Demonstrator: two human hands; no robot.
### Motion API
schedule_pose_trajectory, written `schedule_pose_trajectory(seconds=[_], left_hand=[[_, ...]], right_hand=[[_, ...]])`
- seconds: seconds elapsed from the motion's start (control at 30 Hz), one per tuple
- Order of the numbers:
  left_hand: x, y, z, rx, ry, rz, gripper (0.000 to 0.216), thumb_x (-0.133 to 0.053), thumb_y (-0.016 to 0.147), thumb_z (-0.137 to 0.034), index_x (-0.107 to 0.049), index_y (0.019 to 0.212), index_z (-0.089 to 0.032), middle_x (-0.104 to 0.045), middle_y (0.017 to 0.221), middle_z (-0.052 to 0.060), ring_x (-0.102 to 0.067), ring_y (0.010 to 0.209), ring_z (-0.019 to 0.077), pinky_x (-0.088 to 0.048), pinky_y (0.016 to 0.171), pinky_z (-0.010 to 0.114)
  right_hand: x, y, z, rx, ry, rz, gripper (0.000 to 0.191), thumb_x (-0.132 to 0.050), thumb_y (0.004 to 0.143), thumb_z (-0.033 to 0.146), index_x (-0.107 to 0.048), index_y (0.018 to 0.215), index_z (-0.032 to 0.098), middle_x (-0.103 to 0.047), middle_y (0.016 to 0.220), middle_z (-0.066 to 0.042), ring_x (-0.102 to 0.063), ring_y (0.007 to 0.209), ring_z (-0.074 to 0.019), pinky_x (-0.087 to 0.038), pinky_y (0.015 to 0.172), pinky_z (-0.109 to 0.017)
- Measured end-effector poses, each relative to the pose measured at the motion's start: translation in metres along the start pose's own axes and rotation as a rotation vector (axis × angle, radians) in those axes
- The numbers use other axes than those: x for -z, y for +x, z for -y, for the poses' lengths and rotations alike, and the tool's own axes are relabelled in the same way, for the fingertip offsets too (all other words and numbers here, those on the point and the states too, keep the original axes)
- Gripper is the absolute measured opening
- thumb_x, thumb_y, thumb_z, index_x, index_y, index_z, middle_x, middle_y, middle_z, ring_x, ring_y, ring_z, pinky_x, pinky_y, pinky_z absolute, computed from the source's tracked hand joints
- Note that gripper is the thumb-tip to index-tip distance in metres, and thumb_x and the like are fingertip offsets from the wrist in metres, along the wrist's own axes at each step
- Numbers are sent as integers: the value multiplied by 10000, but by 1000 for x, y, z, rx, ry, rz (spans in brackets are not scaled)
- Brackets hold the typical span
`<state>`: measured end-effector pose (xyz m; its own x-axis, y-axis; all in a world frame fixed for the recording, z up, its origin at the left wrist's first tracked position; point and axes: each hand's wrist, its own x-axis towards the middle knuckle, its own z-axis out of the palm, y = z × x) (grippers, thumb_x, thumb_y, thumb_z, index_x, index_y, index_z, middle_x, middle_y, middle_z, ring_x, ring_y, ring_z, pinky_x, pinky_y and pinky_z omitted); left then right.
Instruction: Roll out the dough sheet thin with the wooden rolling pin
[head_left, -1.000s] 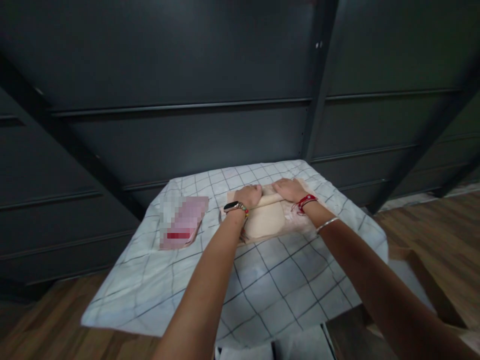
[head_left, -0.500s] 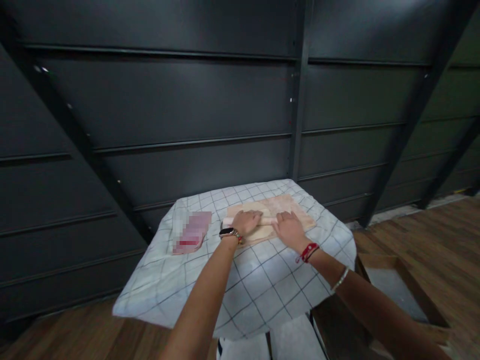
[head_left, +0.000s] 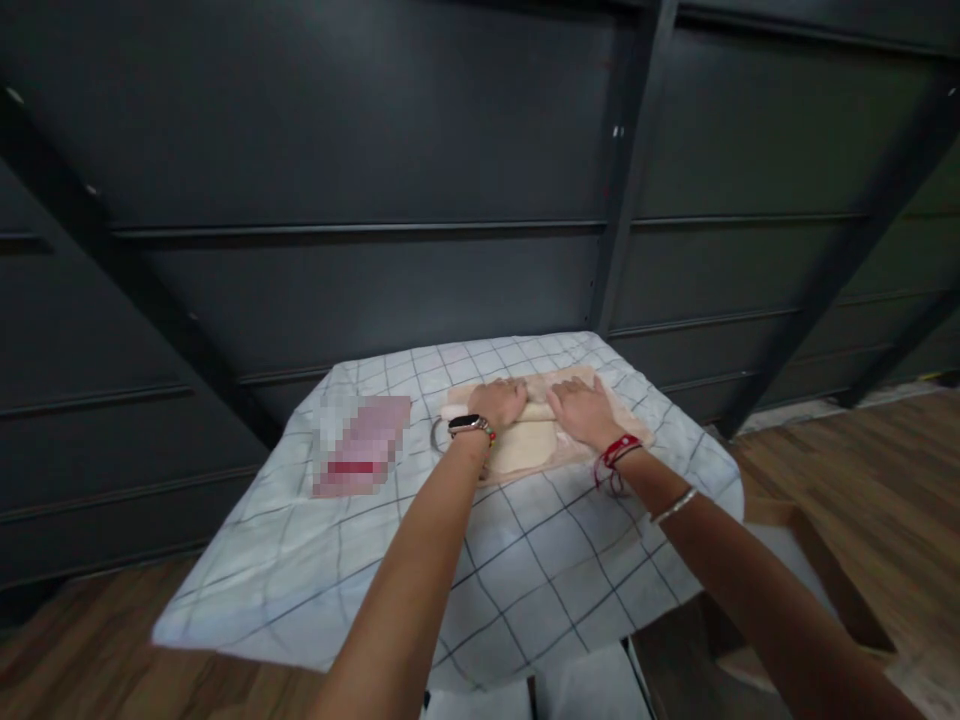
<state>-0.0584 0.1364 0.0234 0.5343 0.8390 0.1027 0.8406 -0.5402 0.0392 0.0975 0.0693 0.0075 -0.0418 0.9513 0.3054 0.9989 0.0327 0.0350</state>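
Note:
A pale rolling pin (head_left: pixel 537 412) lies crosswise over the far part of a flattened sheet of dough (head_left: pixel 523 447). My left hand (head_left: pixel 501 402), with a watch at its wrist, curls over the pin's left part. Over the right part of the pin rests my right hand (head_left: pixel 583 408), fingers bent forward and close together. Both palms press down on it, hiding much of the pin. Beneath the dough is a floured, pinkish rectangular mat or board (head_left: pixel 626 424). A thin curved grey thing (head_left: pixel 435 435) shows beside my left wrist, partly hidden.
A white checked cloth (head_left: pixel 360 560) covers the table. A pink flat packet (head_left: pixel 379 425), partly blurred out, lies to the left. Dark panelled wall (head_left: pixel 375 280) stands right behind the table. An open cardboard box (head_left: pixel 840 590) is on the wooden floor at right.
Both hands have pushed the rolling pin away from me, toward the dough's far edge, baring more dough on the near side. The camera view has tilted down and shifted slightly.

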Motion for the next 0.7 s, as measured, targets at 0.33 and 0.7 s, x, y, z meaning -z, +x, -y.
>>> schedule_pose_trajectory(seconds=[0.33, 0.7], left_hand=[[-2, 37, 15, 146, -16, 30, 375, -230, 988, -215, -516, 1186, -73, -627, 1166, 199, -601, 1092, 250, -444, 891, 332], [3, 21, -1, 164, -76, 78, 486, -211, 966, -334, -634, 1134, -163, -647, 1189, 138, -596, 1096, 272, -458, 874, 389]], right_hand=[[-14, 84, -24, 203, -1, 199, 479, -158, 1013, 311, -586, 1172, 166, -573, 1313, -142, -473, 1219, -286, -307, 1006, -601], [-12, 47, -22, 189, -4, 147, 478, -169, 1008, 272, -604, 1163, 149, -600, 1279, -132, -524, 1178, -242, -369, 969, -423]])
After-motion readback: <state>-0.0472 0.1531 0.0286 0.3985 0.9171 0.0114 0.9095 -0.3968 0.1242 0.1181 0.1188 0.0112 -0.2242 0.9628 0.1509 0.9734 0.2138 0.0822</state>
